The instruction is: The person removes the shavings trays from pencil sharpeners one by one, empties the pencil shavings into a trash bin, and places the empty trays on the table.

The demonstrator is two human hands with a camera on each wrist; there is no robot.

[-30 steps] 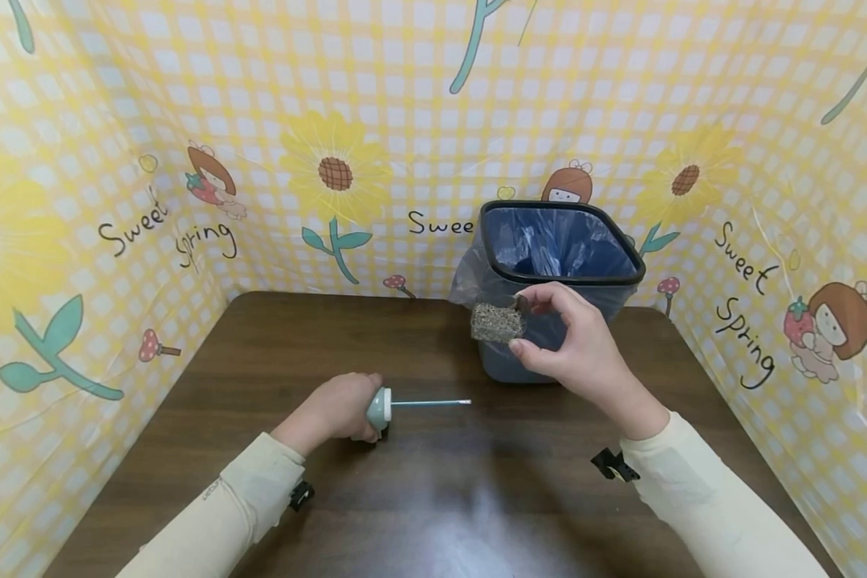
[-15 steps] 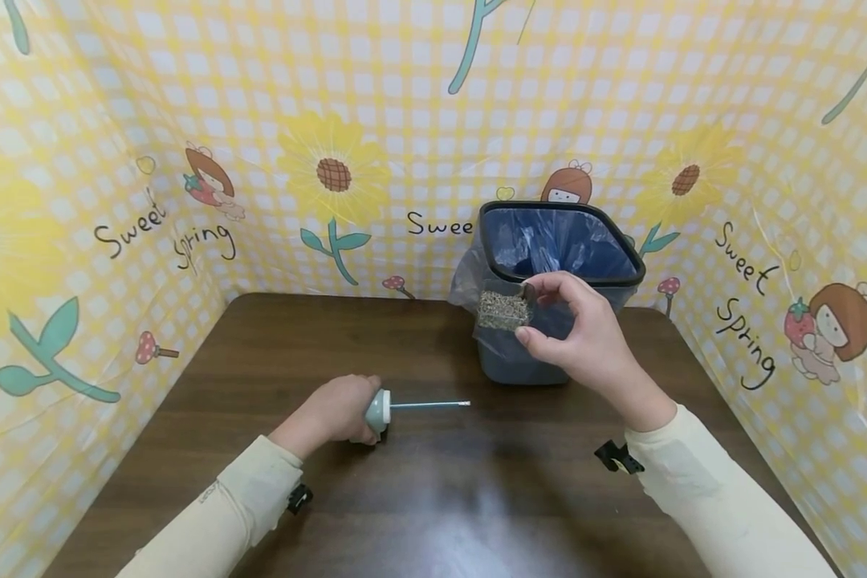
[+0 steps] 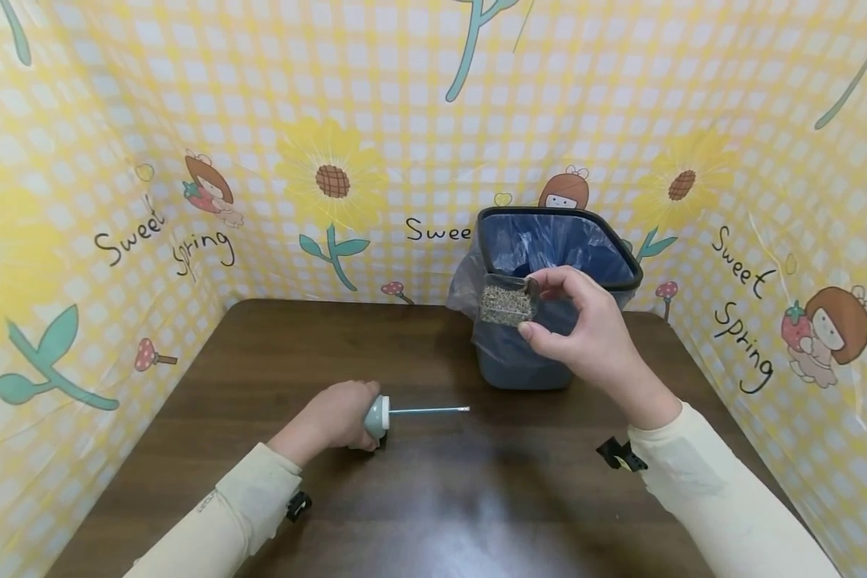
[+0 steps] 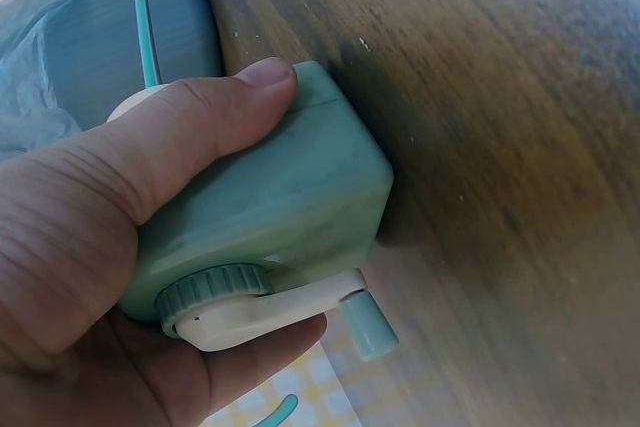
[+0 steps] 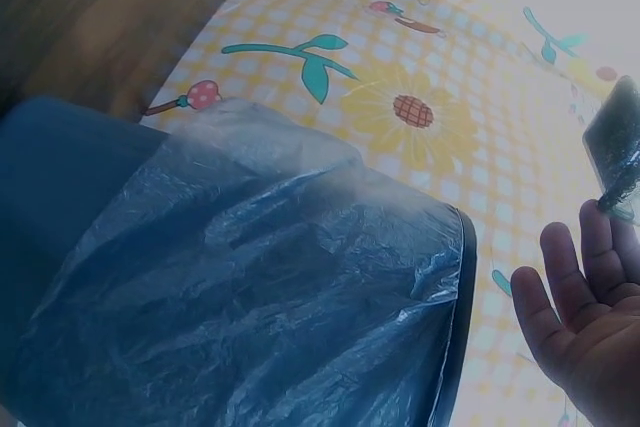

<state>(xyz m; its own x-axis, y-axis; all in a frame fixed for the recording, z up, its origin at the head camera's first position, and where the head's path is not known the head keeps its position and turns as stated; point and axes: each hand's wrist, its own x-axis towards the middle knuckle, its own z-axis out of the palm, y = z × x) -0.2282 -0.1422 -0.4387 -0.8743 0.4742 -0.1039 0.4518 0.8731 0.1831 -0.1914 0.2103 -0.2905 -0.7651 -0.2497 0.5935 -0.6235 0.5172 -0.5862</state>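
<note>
My left hand (image 3: 341, 413) grips a green hand-crank pencil sharpener (image 4: 300, 167) over the table. Its white crank (image 4: 260, 319) with a green knob shows in the left wrist view. From the sharpener's white end sticks a light blue pencil (image 3: 426, 410), pointing right. My right hand (image 3: 596, 333) pinches a small clear shavings drawer (image 3: 507, 303) between thumb and fingers, at the near left side of the trash bin (image 3: 523, 373). Grey-brown shavings fill the drawer. In the right wrist view, only part of the drawer (image 5: 616, 137) shows at the right edge.
The bin stands at the back of the dark wooden table (image 3: 433, 498), with a black rim and a clear plastic liner (image 3: 466, 281) hanging over its outside. A patterned yellow checked cloth (image 3: 419, 120) encloses the table at the back and sides.
My right hand has lifted the shavings drawer a little up and to the right, nearer the bin's rim, and tilted it so more of the shavings show. The left hand keeps its grip on the sharpener.
</note>
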